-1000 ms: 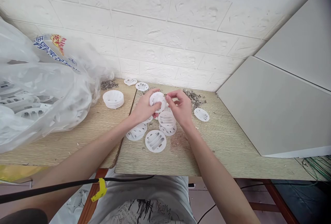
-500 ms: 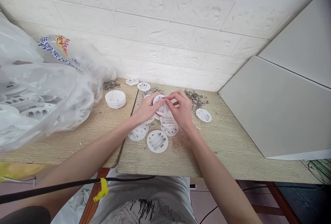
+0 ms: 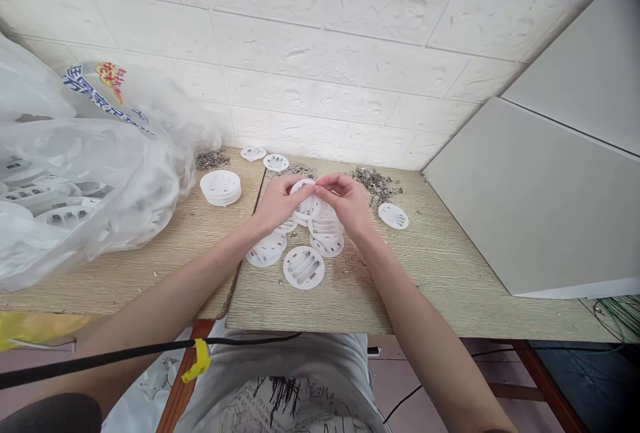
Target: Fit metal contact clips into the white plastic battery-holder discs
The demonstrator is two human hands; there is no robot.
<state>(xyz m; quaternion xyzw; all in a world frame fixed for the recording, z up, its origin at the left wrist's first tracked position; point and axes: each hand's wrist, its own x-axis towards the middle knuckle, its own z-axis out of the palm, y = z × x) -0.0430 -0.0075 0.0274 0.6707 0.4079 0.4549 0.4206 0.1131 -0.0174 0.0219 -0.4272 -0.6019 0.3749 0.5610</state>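
My left hand grips a round white plastic battery holder, thumb on its face and fingers behind it. At the holder's upper right edge, my right hand is closed in a pinch, its fingertips close to my left thumb; whatever is between them is too small to make out. Several more round white battery holders lie below and around the hands, some overlapping, with long slots and small metal contacts. Just behind my right hand is a pile of small metal pieces; another small metal pile lies behind my left hand.
On the left stand a stack of white discs and a large clear plastic bag full of holders. A third metal pile lies beside the bag. White panels lean on the right. A black cable crosses the front.
My right fingertips have moved slightly left, nearer my left thumb, at the holder's edge. My left hand still has the same holder. The whole view has shifted a little.
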